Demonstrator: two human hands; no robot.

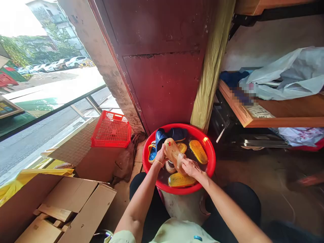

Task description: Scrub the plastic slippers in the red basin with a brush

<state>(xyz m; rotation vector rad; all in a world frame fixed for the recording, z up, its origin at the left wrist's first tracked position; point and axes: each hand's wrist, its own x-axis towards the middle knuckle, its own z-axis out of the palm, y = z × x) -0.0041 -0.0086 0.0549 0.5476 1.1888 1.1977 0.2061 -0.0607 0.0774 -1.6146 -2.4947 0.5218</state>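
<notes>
A beige slipper-like shoe (172,150) with a small red and green decoration is held over a red basin (212,152) of dark water. My left hand (160,156) grips its side. My right hand (191,167) is closed at its near end, by a translucent part; its fingertips are partly hidden. Around them in the basin are yellow textured slippers (198,152), one of them (181,180) nearest my right hand. Blue slippers (178,134) lie at the back, and a blue-and-yellow sandal (152,152) is at the left rim. A brown-and-white shoe (170,166) shows below the beige one.
A red plastic crate (111,130) sits left of the basin on cardboard. An open cardboard box (68,202) is at the lower left. A maroon door (164,84) stands behind the basin, with a yellowish curtain (211,74) beside it. A wooden shelf (286,122) juts out at right.
</notes>
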